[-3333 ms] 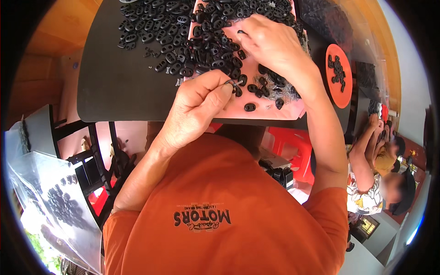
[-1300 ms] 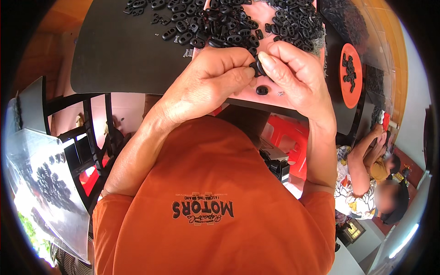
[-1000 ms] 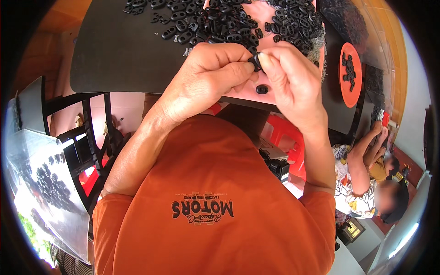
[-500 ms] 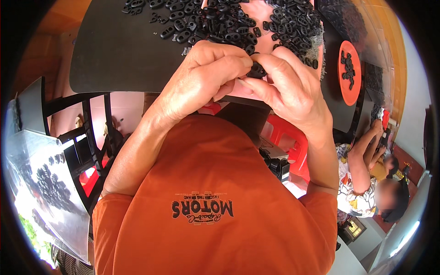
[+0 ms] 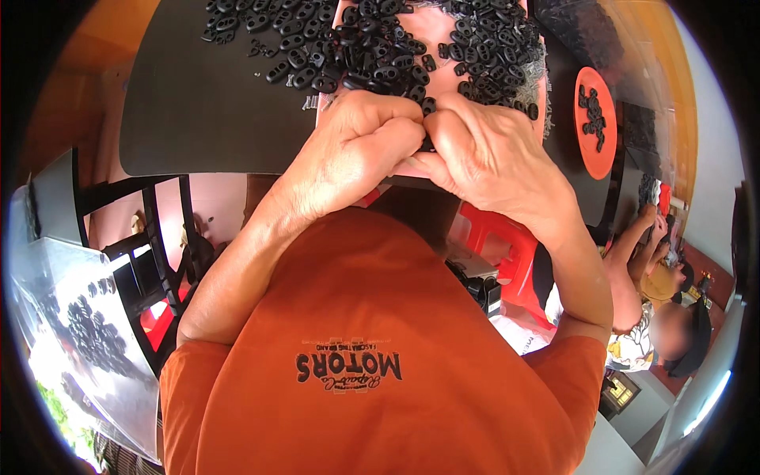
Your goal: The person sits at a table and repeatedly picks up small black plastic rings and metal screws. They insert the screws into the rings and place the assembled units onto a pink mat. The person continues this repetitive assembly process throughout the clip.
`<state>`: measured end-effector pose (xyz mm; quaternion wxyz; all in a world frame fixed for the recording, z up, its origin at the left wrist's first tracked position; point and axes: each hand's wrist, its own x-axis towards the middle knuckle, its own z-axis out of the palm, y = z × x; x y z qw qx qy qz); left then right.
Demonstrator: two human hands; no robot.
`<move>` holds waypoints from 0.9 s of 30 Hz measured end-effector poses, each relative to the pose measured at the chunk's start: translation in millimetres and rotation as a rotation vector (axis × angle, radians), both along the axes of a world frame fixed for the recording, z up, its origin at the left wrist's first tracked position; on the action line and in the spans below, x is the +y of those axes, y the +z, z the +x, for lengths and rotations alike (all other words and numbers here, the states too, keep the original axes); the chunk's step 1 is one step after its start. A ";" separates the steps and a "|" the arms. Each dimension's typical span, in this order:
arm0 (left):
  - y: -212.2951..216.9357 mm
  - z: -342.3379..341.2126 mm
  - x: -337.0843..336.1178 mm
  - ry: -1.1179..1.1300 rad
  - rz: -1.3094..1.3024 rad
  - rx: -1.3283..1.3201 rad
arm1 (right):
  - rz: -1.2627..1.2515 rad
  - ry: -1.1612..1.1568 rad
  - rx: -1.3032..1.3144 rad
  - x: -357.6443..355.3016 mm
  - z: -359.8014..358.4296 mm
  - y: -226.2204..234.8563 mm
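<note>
My left hand (image 5: 360, 146) and my right hand (image 5: 495, 154) meet over the near edge of a pink tray (image 5: 431, 32). Both are closed, knuckles together, around a small black cord lock (image 5: 428, 145). Most of it is hidden by my fingers; in the earlier frame it shows two holes. Just beyond my hands, a heap of loose black cord locks (image 5: 380, 55) covers the tray's left part and spills onto the dark table (image 5: 206, 103). More black cord locks (image 5: 495, 47) lie on the tray's right side, beside many tiny silvery springs (image 5: 534, 75).
On the right of the table sits an orange plate (image 5: 604, 165) with several black pieces. Below the table are a red plastic stool (image 5: 514, 257) and, at left, a black chair frame (image 5: 162, 229). A clear bag (image 5: 131, 372) holds black parts. Another person (image 5: 629, 297) sits at far right.
My fingers have curled tighter and the hands have drawn together, covering most of the cord lock. My right wrist has turned and its elbow has swung outward. The view has shifted slightly.
</note>
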<state>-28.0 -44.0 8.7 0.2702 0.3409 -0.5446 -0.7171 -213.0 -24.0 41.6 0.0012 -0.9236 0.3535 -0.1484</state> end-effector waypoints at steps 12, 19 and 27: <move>3.2 -0.5 -0.2 0.005 0.043 0.027 | 0.212 0.024 -0.002 -1.4 2.4 3.7; 4.1 0.1 1.1 -0.003 -0.015 0.001 | 0.175 0.020 -0.082 2.1 0.6 -2.0; 11.2 4.8 2.6 -0.002 0.057 0.091 | 0.185 -0.114 -0.277 16.6 -10.0 -8.8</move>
